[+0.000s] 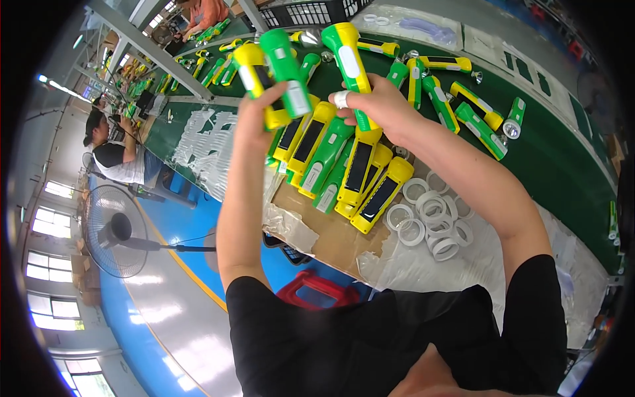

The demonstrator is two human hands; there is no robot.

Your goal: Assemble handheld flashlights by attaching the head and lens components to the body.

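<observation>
My left hand [254, 116] is closed on two flashlights, a green one [281, 63] and a yellow one [249, 65], held side by side with their wide ends up. My right hand [380, 109], with a white wrap on one finger, grips a yellow flashlight [345, 56] with a green lower part, tilted above the bench. Beneath both hands lies a row of green and yellow flashlights [325, 155], several with dark panels. Loose white rings [433, 206] are heaped to their right. My palms are partly hidden by the flashlights.
A green conveyor belt [555, 155] carries more flashlights, some with silver reflector heads. Torn cardboard [291, 228] covers the bench edge. On the left stand a fan [116, 230] and a seated co-worker [122, 155]. A red stool [317, 289] is below. A metal post [159, 56] rises behind.
</observation>
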